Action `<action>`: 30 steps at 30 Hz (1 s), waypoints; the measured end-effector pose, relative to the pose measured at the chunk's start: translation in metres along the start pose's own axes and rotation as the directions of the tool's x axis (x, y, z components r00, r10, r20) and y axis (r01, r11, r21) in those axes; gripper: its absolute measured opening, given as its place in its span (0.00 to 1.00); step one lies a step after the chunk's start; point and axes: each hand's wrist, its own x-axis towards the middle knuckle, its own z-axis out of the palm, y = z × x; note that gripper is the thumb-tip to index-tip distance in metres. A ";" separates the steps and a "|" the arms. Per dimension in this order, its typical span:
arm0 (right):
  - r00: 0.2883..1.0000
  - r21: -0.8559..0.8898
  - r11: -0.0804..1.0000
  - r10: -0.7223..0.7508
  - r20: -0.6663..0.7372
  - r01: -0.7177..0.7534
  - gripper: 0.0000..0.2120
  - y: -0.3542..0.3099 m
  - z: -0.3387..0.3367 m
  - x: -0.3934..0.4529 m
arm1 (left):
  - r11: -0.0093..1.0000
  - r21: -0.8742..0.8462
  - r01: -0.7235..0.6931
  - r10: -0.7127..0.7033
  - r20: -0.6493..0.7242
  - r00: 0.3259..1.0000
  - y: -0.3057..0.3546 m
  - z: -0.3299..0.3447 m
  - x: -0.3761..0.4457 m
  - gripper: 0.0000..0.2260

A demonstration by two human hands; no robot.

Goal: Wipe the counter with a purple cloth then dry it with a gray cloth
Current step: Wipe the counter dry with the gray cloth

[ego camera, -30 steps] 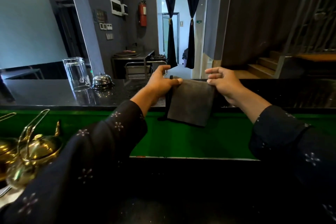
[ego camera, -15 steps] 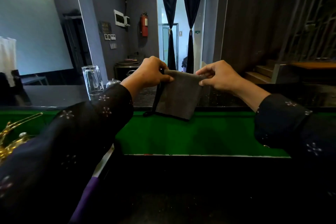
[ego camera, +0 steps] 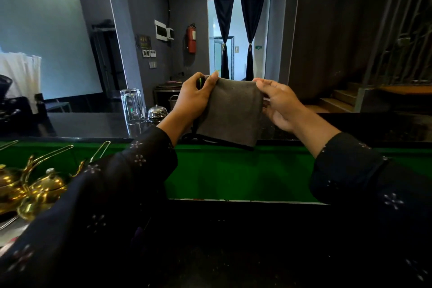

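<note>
I hold a folded gray cloth (ego camera: 230, 111) up in the air above the dark raised counter (ego camera: 93, 124). My left hand (ego camera: 194, 98) pinches its top left corner and my right hand (ego camera: 279, 103) grips its right edge. The cloth hangs down, its lower edge just over the counter's front lip. A dark strip of fabric dangles at the cloth's lower left. The purple cloth shows only as a faint purple patch (ego camera: 140, 232) low behind my left sleeve.
An upturned glass (ego camera: 132, 106) and a silver bell (ego camera: 157, 112) stand on the counter to the left. Brass teapots (ego camera: 35, 190) sit at the lower left. A green panel (ego camera: 233, 173) runs below the counter, and stairs (ego camera: 336, 100) rise at the right.
Both hands have lifted the gray cloth off the counter edge and higher into the air. My view has tilted upward, and my right hand has shifted to the cloth's right edge.
</note>
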 end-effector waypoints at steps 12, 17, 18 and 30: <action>0.969 0.044 0.972 0.224 0.106 -0.229 0.12 0.066 0.046 -0.013 | 0.873 -0.108 0.475 -0.461 0.135 0.877 -0.038 -0.038 -0.021 0.13; 0.966 -0.048 0.966 0.255 0.048 -0.253 0.11 0.094 0.062 0.000 | 0.759 -0.109 0.641 -0.609 0.228 0.760 -0.076 -0.052 -0.053 0.06; 0.962 -0.053 0.962 0.269 0.048 -0.266 0.11 0.100 0.066 0.003 | 0.759 -0.119 0.640 -0.610 0.213 0.763 -0.084 -0.056 -0.054 0.07; 0.985 -0.293 0.955 0.099 0.145 -0.053 0.28 0.141 0.166 0.072 | 0.899 0.165 0.406 -0.386 -0.139 0.912 -0.120 -0.138 0.006 0.12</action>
